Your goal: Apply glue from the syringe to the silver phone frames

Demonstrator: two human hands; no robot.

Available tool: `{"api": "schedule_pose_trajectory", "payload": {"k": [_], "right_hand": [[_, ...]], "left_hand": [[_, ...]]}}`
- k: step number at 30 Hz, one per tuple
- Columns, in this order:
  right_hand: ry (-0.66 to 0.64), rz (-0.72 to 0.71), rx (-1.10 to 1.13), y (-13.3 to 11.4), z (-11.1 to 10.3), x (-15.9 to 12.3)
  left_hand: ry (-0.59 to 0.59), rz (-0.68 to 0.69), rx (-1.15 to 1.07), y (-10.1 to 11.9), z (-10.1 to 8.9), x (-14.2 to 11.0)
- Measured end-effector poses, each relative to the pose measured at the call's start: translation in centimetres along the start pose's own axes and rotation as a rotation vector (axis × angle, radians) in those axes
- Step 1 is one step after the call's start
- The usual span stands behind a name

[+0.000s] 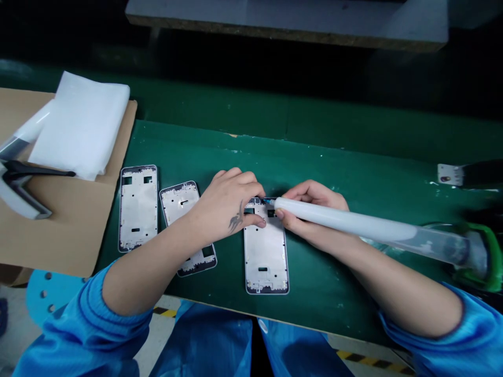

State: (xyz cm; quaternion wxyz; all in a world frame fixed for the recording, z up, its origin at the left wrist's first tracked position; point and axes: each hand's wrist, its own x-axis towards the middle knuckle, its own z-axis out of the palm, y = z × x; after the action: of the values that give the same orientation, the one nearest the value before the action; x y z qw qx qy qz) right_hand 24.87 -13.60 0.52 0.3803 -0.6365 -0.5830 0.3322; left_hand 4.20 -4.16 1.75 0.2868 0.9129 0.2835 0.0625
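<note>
My right hand [310,209] grips a long white glue syringe [353,222] like a pen, its blue tip touching the top edge of a white phone frame [266,256] lying on the green mat. My left hand [230,201] rests on the upper left corner of that same frame, fingers curled and pressing it down. Two more phone frames lie to the left: one [138,207] straight, the other [183,204] tilted and partly under my left forearm.
A cardboard box [70,230] at the left carries a stack of white foam sheets [80,123] and a dark-handled tool [23,175]. A green-ringed fitting [485,256] sits at the syringe's far end. A small metal block [450,174] is at the right. A raised shelf [286,21] runs along the back.
</note>
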Motion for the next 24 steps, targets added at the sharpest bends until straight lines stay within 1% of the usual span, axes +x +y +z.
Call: {"api": "schedule_pose_trajectory", "payload": {"k": [5, 11, 13, 15, 16, 19, 20, 21, 22, 24], "right_hand": [[-0.032, -0.024, -0.002, 0.0, 0.0, 0.0], [-0.007, -0.016, -0.01, -0.1, -0.1, 0.0], [-0.001, -0.047, -0.013, 0.1, -0.4, -0.2], [0.001, -0.134, -0.024, 0.4, -0.8, -0.7], [-0.024, -0.214, -0.046, 0.5, -1.0, -0.9], [-0.187, -0.511, -0.18, 0.6, -1.3, -1.2], [-0.227, -0.576, -0.236, 0.6, -1.2, -1.0], [-0.235, -0.605, -0.286, 0.6, -1.0, -0.6], [-0.216, -0.599, -0.331, 0.7, -0.8, 0.2], [-0.15, -0.536, -0.428, 1.1, -0.6, 2.5]], "left_hand": [[-0.004, -0.004, -0.002, 0.0, -0.2, -0.1], [-0.012, -0.01, 0.007, 0.2, 0.4, 0.2], [-0.018, -0.015, 0.01, 0.4, 0.3, 0.3], [-0.033, -0.034, -0.001, 0.2, -0.8, -0.2], [-0.03, -0.049, -0.005, -0.1, -1.8, -0.7], [0.012, -0.11, 0.059, -1.9, -5.8, -3.4], [0.012, -0.137, 0.106, -2.6, -7.1, -4.5], [-0.001, -0.177, 0.151, -3.3, -8.2, -5.6], [-0.025, -0.223, 0.191, -3.8, -8.9, -6.4], [-0.1, -0.302, 0.244, -4.4, -9.4, -7.2]]}}
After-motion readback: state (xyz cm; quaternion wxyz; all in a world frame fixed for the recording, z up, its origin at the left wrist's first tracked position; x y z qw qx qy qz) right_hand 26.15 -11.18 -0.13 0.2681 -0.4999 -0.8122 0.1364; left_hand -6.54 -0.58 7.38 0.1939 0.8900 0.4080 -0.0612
